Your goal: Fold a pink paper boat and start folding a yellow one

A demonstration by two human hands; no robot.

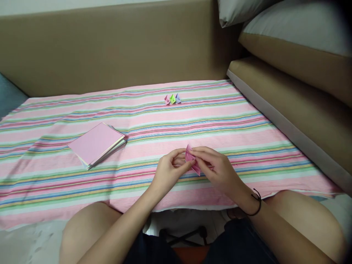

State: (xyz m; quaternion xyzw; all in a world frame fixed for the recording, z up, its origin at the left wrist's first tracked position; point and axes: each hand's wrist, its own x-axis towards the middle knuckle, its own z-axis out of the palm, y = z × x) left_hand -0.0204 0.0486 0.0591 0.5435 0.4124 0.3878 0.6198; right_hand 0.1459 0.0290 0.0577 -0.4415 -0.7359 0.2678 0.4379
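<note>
— Looking at those hands, what have they got?

— One pink folded paper (190,155), pinched between both. The left hand (167,170) grips its left side with thumb and fingertips; the right hand (217,167) closes on it from the right. It is held over the striped cloth (247,128), close to the near edge of the bench (33,205).

— Much room about them?

— Plenty. The stack of paper squares (96,143) lies well apart to the left, one corner pointing toward the hands. Three small folded pieces (172,99), pink, green and lilac, sit side by side in a row toward the far edge. Bare cloth lies between. Along the right edge the tan cushions (288,110) run beside the bench, well apart from the right hand.
</note>
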